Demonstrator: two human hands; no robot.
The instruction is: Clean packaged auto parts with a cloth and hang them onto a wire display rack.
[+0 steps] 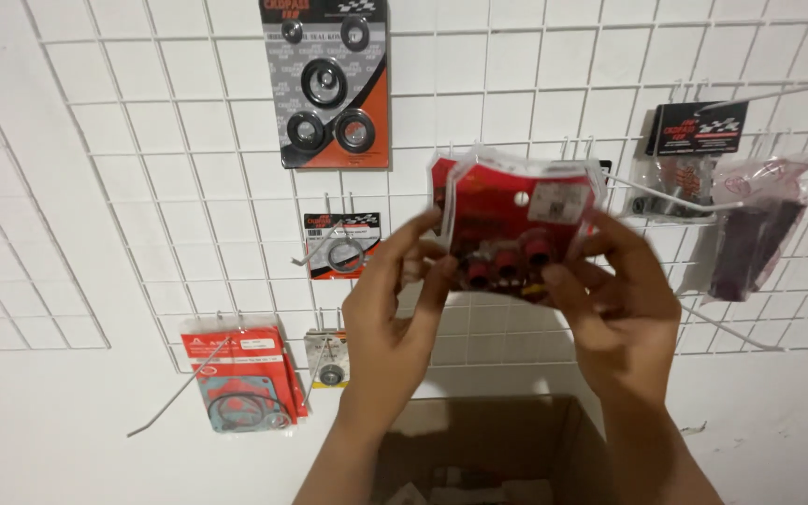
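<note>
Both my hands hold up a red blister pack (516, 220) of small red round parts in front of a white wire grid wall (142, 168). My left hand (395, 309) grips the pack's left edge with fingers curled on its front. Gripping the lower right side is my right hand (614, 309). The pack looks slightly blurred and seems to be several thin packs stacked together. A long metal hook (666, 192) sticks out of the grid just right of the pack.
On the grid hang a black and orange card of black ring seals (327, 84), a small card with a ring (341, 245), a red gasket pack (243, 379), a small bearing pack (327, 360), and bagged parts (741, 234) at right. An open cardboard box (488, 449) sits below.
</note>
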